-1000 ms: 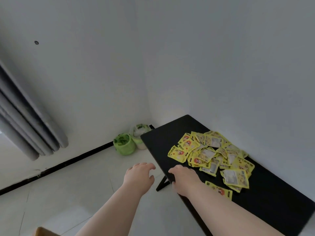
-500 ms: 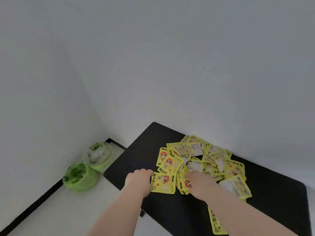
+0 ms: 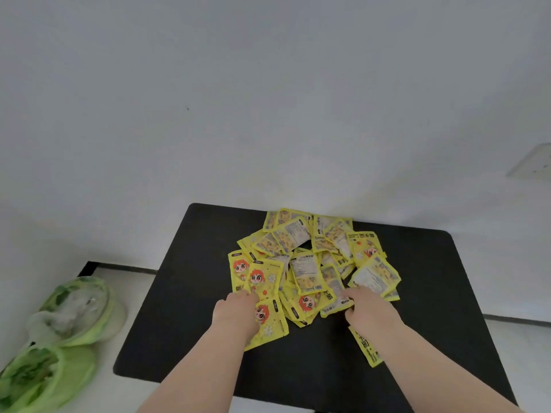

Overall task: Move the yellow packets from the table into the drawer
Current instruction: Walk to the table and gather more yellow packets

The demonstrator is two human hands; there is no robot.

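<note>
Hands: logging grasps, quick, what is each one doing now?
Left hand: fingers curled on the packets; grip cannot be told.
Right hand: pinches a packet by its edge.

black table (image 3: 190, 308), yellow packets (image 3: 310, 263) heaped on it

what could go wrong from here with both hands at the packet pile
1. The yellow packets lie loose and overlapping on the black table; a handful scooped by the left hand and right hand at the near edge may slide apart and scatter.
2. One stray packet lies apart from the pile, partly under the right forearm; the arm could drag it toward the front edge, or it gets missed.
</note>
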